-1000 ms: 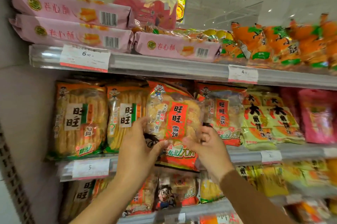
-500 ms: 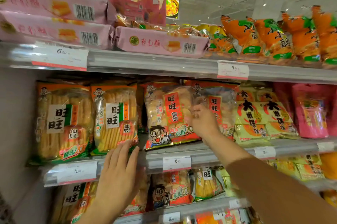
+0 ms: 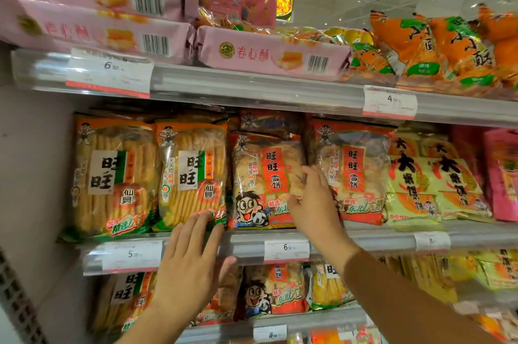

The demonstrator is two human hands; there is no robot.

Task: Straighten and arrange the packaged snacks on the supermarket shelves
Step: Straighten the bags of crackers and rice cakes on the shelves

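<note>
Two bare hands work at the middle shelf (image 3: 364,240), a grey metal ledge with a clear price rail along its front edge. Four upright rice-cracker bags stand there in a row: two orange-and-green clear-fronted bags, the far-left one (image 3: 112,175) and its neighbour (image 3: 193,175), then two orange-and-red ones, the first (image 3: 263,175) with a cartoon face and the second (image 3: 353,172) just right of it. A fifth red bag (only its top shows) sits behind the gap between those two.

The right hand (image 3: 314,203), in a brown sleeve, rests on the right edge of the cartoon-face bag with fingers spread loosely; whether the fingertips curl round the bag's side is hard to tell through the blur. The left hand (image 3: 190,262) is flat and open, fingers together, tips touching the lower corner of the second green bag where it meets the shelf rail.

Three long pink wrapped biscuit packs lie on the top shelf (image 3: 252,88), two stacked at left (image 3: 92,10) and one alone (image 3: 274,55), touching them end to end. Orange crinkled snack bags (image 3: 437,46) crowd the right, leaning over the shelf lip. Yellow flat packs (image 3: 426,184) sit right of the red bags. The bags stand tight side by side, with little free room between them.
</note>
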